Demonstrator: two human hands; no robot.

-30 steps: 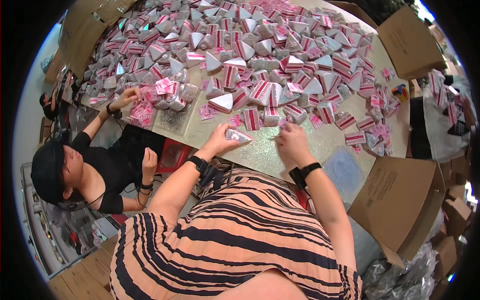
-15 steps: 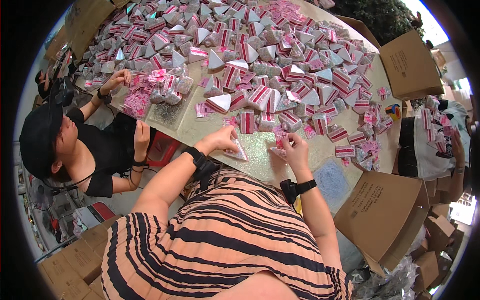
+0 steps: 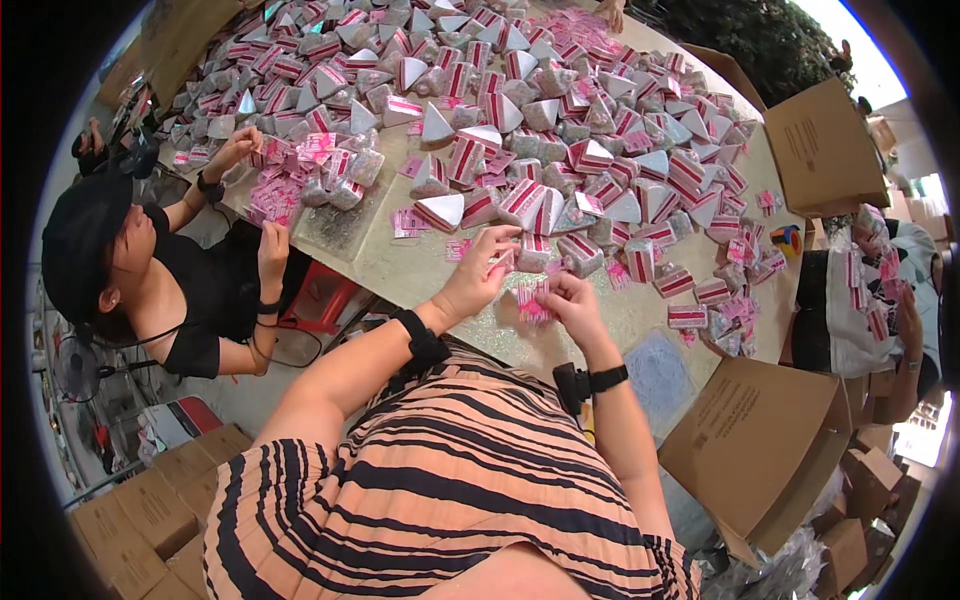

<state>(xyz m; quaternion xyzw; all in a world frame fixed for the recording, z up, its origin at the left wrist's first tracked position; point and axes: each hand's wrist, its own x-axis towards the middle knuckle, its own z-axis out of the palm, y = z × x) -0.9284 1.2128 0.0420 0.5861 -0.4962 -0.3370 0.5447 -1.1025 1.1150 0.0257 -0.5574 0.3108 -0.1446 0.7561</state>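
Observation:
My left hand (image 3: 474, 278) is raised over the near edge of the table, its fingers curled in; what they hold, if anything, is hard to make out. Just beyond its fingertips lies a wedge-shaped cake-slice piece (image 3: 534, 254) with red and white stripes. To the right, my right hand (image 3: 577, 310) pinches a small pink printed card (image 3: 530, 300) between thumb and fingers, slightly above the tabletop. More pink cards (image 3: 408, 222) lie flat on the table beyond my left hand. A large heap of glittery cake-slice wedges (image 3: 520, 200) spreads across the far side.
A co-worker in a black cap (image 3: 85, 230) sits at the left, hands by a pile of pink cards (image 3: 275, 200) and a shallow tray (image 3: 335, 235). Cardboard boxes (image 3: 755, 430) stand at the right, near a pale blue patch (image 3: 658, 375) and a tape roll (image 3: 788, 240).
My left hand has risen and moved away from me; the wedge it held on the table no longer shows there. My right hand has shifted slightly left, with the pink card now facing up.

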